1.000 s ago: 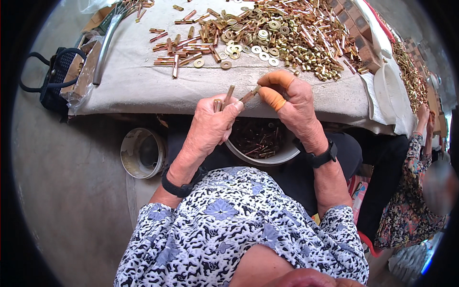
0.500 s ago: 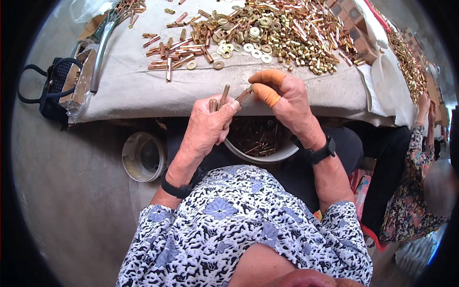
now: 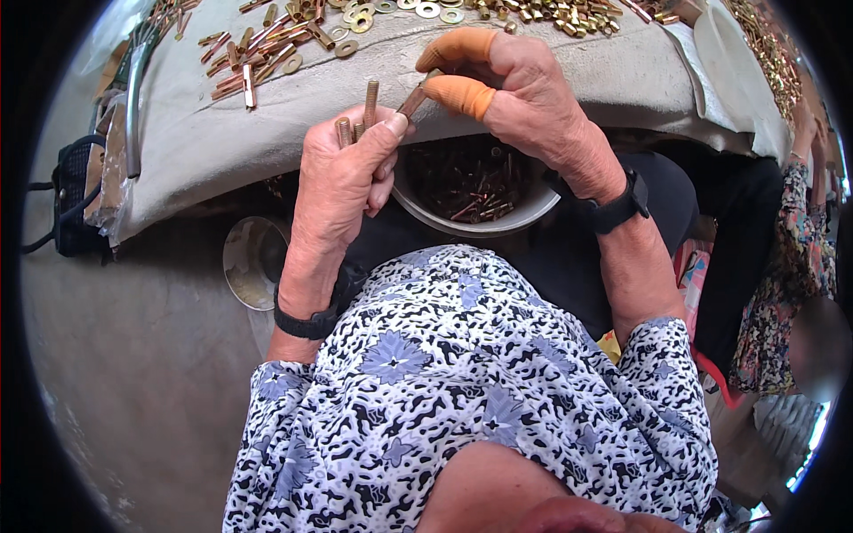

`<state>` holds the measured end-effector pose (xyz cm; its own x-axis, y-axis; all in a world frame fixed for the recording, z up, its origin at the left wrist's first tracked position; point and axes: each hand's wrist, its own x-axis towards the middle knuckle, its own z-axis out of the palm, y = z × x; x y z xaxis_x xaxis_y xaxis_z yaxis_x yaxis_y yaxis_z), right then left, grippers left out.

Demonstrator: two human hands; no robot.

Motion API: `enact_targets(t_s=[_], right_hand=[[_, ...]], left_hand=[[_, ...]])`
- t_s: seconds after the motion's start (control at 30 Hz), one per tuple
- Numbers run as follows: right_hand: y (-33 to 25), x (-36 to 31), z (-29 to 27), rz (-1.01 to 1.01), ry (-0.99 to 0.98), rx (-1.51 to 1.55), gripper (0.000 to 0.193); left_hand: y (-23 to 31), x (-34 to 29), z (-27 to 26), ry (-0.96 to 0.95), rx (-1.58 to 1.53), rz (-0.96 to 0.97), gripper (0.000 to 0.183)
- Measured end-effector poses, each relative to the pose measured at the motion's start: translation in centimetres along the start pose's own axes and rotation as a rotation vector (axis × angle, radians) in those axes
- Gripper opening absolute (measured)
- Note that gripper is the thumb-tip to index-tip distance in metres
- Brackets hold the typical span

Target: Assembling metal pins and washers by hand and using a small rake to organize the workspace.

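My left hand (image 3: 338, 178) is closed around several threaded bolts (image 3: 370, 99) that stand up out of the fist. Between its thumb and fingers it also pinches an anchor bolt with a copper-coloured sleeve (image 3: 411, 104), tilted up to the right. My right hand (image 3: 533, 102) wears orange finger covers (image 3: 460, 94) on thumb and forefinger. These two fingers close on the upper end of that anchor bolt. A small piece at that end is mostly hidden by the fingertips. Both hands are above the cloth-covered table's (image 3: 213, 169) near edge.
Loose sleeves (image 3: 249, 84), flat washers (image 3: 346, 48) and brass-coloured nuts (image 3: 569, 19) lie on the table. Below my hands stands a white bucket (image 3: 471, 229) of metal pieces. Another pail (image 3: 233, 266) is at left. A co-worker's arm (image 3: 802, 133) reaches in at far right.
The view has shifted, so the table and its parts sit higher and further left. Both hands keep the same hold on the bolts, the right fingertips still at the anchor bolt's end.
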<state>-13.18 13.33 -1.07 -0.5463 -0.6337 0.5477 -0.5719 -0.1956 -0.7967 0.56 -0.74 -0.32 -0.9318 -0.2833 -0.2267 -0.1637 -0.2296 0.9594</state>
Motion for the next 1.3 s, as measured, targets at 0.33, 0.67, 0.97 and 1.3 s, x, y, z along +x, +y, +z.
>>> enact_targets(t_s=[0.33, 0.67, 0.97, 1.3], right_hand=[[-1.6, 0.1, -1.2, 0.037, -0.091, -0.215, 0.023], [-0.1, 0.2, -1.0, -0.107, 0.002, -0.448, 0.025], [-0.6, -0.2, -0.7, 0.123, 0.03, -0.018, 0.028], [-1.5, 0.0, -0.2, 0.334, 0.177, 0.175, 0.033]], left_hand=[[0.1, 0.0, 0.9, 0.03, 0.086, 0.04, 0.023], [0.2, 0.3, 1.7, -0.009, 0.081, 0.019, 0.024], [0.0, 0.5, 1.0, -0.038, 0.023, 0.023, 0.025], [0.3, 0.1, 0.9, -0.019, 0.03, 0.041, 0.023]])
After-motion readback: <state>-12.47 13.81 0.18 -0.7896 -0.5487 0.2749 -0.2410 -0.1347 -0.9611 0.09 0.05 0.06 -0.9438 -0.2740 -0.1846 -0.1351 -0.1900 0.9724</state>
